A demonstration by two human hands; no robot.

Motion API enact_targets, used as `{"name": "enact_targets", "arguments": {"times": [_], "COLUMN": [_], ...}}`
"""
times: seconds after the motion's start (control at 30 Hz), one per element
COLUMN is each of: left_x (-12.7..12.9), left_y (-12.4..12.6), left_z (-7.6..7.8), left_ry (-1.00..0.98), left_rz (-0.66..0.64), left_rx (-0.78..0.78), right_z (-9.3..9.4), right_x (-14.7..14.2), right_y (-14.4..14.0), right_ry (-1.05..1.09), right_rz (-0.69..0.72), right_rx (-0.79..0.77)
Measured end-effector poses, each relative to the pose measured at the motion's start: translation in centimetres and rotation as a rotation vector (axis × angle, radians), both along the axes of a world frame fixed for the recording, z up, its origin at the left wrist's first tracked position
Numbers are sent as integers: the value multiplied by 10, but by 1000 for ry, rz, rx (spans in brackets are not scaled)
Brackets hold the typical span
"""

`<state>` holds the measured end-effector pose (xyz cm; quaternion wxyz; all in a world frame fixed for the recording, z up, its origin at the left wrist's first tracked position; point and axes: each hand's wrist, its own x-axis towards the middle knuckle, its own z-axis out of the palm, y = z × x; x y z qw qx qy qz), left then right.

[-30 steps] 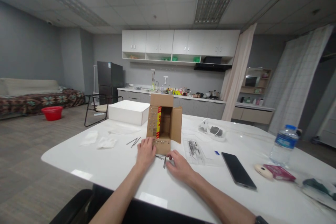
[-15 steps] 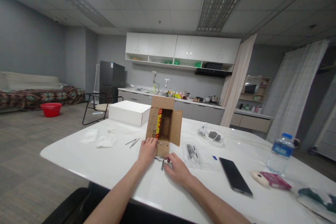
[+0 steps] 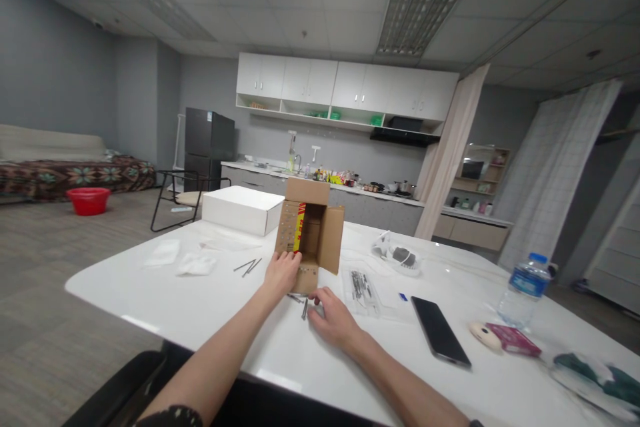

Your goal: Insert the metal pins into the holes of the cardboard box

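Observation:
A cardboard box (image 3: 330,240) lies open toward me on the white table, its flaps spread; small metal pieces dot the left flap. My left hand (image 3: 281,275) is closed on the lower edge of that left flap, beside the front flap. My right hand (image 3: 333,315) rests on the table, right of the front flap, thumb and forefinger apart with nothing visible between them. Close to its thumb is a bolt-like metal piece (image 3: 305,309), and more thin metal pieces (image 3: 295,297) lie between the hands. Several long screws or nails (image 3: 251,267) lie left of the box.
A white box (image 3: 243,210) stands behind on the left, near crumpled tissues (image 3: 197,264). On the right are a clear tray of small metal parts (image 3: 363,291), a white device (image 3: 396,255), a phone (image 3: 440,331), a water bottle (image 3: 523,290) and a maroon packet (image 3: 514,340).
The view has shifted slightly, so everything sits a little further left and higher. Both hands keep nearly the same places by the box, and the metal pieces lie as before.

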<state>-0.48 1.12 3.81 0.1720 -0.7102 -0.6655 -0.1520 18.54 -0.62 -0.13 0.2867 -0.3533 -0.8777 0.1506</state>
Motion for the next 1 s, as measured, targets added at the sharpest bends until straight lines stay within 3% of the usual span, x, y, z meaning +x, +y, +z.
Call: {"name": "enact_targets", "arguments": {"times": [0.23, 0.67, 1.0], "left_x": [0, 4, 2], "left_y": [3, 1, -5], "left_z": [0, 11, 25], "left_ry": [-2, 96, 47], "left_rz": [-37, -16, -2], "left_rx": [10, -60, -94], "right_z": [0, 2, -4], "right_x": [1, 2, 4], "right_y": [0, -1, 3], "right_ry": [-2, 2, 7], "right_rz": [2, 21, 36], "right_rx": [-8, -7, 3]}}
